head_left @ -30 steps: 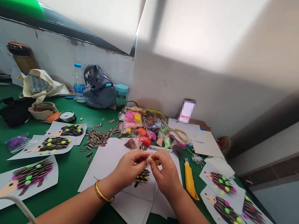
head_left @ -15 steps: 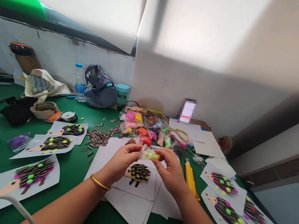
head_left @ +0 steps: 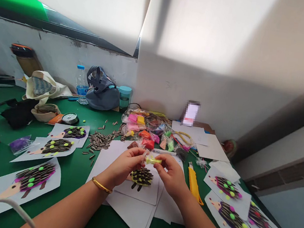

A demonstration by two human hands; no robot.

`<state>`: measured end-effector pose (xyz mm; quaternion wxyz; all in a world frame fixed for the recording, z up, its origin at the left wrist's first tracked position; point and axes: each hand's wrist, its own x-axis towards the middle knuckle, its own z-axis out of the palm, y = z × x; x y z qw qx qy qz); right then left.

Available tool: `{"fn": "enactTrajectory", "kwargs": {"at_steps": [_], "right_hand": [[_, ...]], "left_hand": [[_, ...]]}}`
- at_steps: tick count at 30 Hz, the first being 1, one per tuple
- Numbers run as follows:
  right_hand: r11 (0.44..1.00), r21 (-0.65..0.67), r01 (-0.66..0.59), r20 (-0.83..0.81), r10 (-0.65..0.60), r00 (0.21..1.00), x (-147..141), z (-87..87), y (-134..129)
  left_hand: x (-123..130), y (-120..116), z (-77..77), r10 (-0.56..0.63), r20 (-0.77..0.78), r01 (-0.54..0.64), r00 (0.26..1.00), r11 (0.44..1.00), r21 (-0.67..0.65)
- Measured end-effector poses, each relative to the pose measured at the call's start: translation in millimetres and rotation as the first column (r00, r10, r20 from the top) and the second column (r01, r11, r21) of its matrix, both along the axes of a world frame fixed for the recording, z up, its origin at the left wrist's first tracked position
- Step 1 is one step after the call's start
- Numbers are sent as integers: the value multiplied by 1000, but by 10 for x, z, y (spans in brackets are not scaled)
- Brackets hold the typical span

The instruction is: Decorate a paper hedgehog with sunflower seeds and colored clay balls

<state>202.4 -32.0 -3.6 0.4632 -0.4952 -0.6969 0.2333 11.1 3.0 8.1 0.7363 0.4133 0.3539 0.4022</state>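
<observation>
Yellow cutter (head_left: 195,183) just beside right hand (head_left: 172,173).

I was at a craft workspace, either a small handicraft workshop or a classroom corner; which of the two could not be determined. Evidence: green-topped bench (head_left: 76,179) set against a scuffed pale wall (head_left: 56,51); loose striped seeds (head_left: 100,141) in a pile; bagged coloured clay (head_left: 139,125) heaped at the rear; yellow utility knife (head_left: 194,183) on the right; white paper sheets (head_left: 130,210) stacked in front of me. Seed-and-clay hedgehog pictures (head_left: 33,180) lay on both sides. Personal items also noted: blue-grey bag (head_left: 103,94), water bottle (head_left: 81,86), teal-lidded cup (head_left: 124,97).
</observation>
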Motion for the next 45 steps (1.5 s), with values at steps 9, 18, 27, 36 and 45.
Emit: {"fn": "enactTrajectory", "kwargs": {"at_steps": [9, 18, 27, 36, 45], "right_hand": [[1000, 3, -29, -56, 29, 998, -15, 41, -13], [989, -37, -146, -112, 141, 984, -183, 17, -76], [970, -160, -180, -400, 103, 911, -92, 2, -21], [938, -211, -274, -606, 95, 790, 8, -49, 55], [895, -250, -369, -557, 179, 811, -72, -9, -15]], "left_hand": [[32, -52, -19, -56, 34, 52, 998, 994, 94], [103, -110, -69, -80, 22, 77, 997, 992, 100], [62, -100, -4, -106, 152, 106, 983, 994, 8], [-28, -65, 52, -158, 250, 199, 955, 969, -149], [-36, -74, 8, -215, 193, 232, 957, 970, -69]]}}
